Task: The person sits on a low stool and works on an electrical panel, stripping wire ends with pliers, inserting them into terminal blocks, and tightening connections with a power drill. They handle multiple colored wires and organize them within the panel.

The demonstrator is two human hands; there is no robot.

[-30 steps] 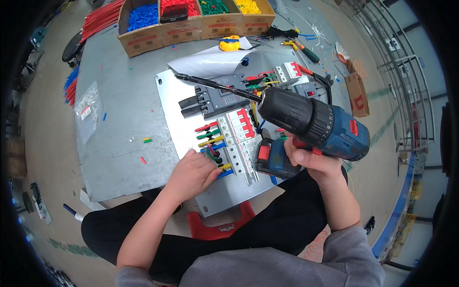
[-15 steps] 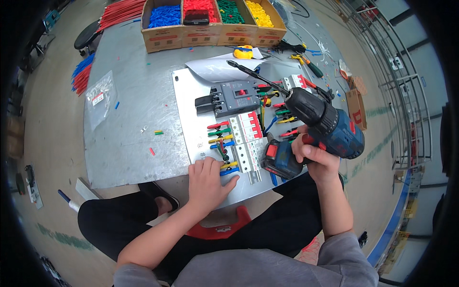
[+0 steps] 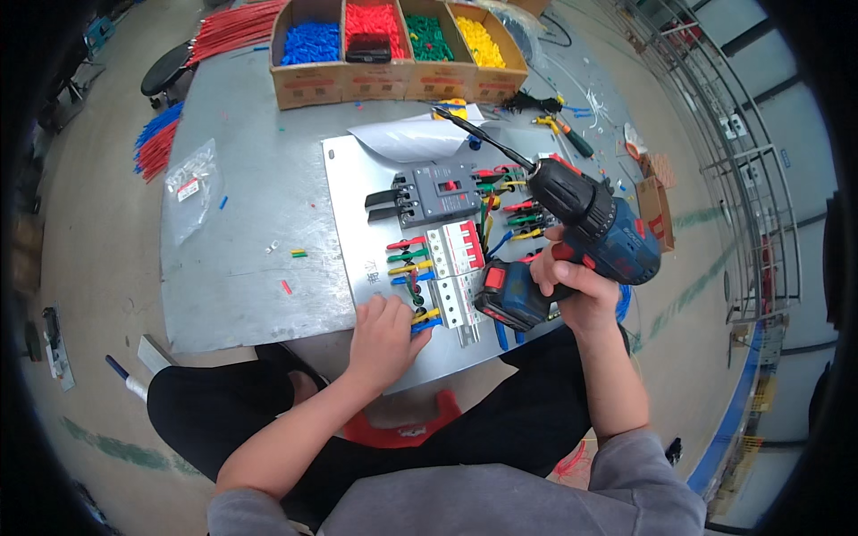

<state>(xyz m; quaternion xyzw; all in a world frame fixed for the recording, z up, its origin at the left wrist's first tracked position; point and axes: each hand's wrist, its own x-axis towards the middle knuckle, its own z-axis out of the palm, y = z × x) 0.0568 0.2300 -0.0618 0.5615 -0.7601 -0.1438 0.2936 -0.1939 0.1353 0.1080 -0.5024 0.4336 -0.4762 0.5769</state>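
My right hand (image 3: 581, 290) grips the handle of a blue and black cordless drill (image 3: 617, 241). Its long dark bit points up and left above the mounting plate (image 3: 344, 192). My left hand (image 3: 380, 339) rests at the plate's near left edge, fingers laid on it and thumb apart, beside yellow and blue wire ends. On the plate are a large grey circuit breaker (image 3: 440, 192), a white breaker with red levers (image 3: 460, 248) and a white terminal device (image 3: 456, 299) below it on a metal rail. Short red, green, yellow and blue wires stick out of them. The drill hides part of the plate's right side.
A divided cardboard box (image 3: 308, 87) of coloured sleeves stands at the far side. White paper (image 3: 402, 137) lies on the plate's far edge. A clear plastic bag (image 3: 192, 192) is on the left, and a green-handled screwdriver (image 3: 576, 140) at the far right. Metal racking (image 3: 742, 170) stands beyond.
The drill and my right hand have shifted slightly left. My left thumb has drawn in toward the blue wire end. The whole view has tilted a little.
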